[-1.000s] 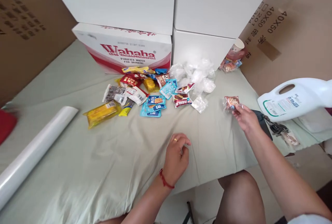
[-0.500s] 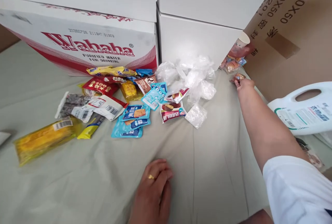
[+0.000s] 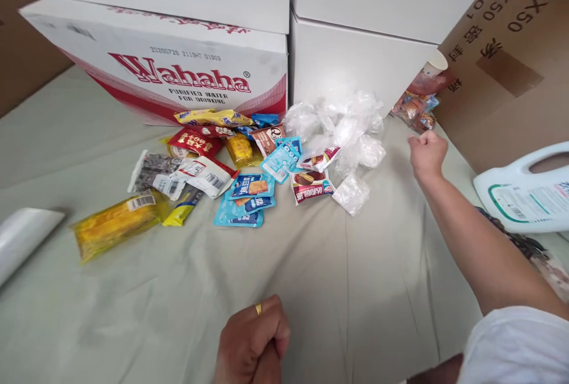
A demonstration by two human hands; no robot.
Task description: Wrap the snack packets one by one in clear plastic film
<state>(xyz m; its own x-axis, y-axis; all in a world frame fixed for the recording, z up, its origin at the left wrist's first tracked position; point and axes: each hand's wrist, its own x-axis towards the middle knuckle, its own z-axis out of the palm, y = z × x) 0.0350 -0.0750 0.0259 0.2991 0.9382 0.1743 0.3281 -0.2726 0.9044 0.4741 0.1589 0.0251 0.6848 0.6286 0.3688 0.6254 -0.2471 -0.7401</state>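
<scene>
My left hand (image 3: pixel 255 336), with a gold ring on one finger, is curled into a fist low in the middle, over the grey-green cloth (image 3: pixel 311 271). Nothing shows between its fingers. My right hand (image 3: pixel 428 154) reaches out on the right, also closed, with no item visible in it. Just beyond its knuckles lie small wrapped snacks (image 3: pixel 413 111) beside a paper cup (image 3: pixel 430 73). To its left sit crumpled clear plastic bags (image 3: pixel 344 120), a maroon-and-white wrapped cake (image 3: pixel 311 185) and several blue snack pouches (image 3: pixel 246 199).
A Wahaha water carton (image 3: pixel 186 76) and white boxes (image 3: pixel 355 58) stand at the back. Brown cardboard (image 3: pixel 493 99) walls the right side, with a white jug (image 3: pixel 524 188) near it. Yellow-wrapped bread (image 3: pixel 118 227) and a red snack bag (image 3: pixel 195 142) lie left; a white roll (image 3: pixel 26 239) lies farther left.
My right hand has let go of a small wrapped snack, which now lies by the others near the cup. My left hand has curled tighter. The view has shifted left.
</scene>
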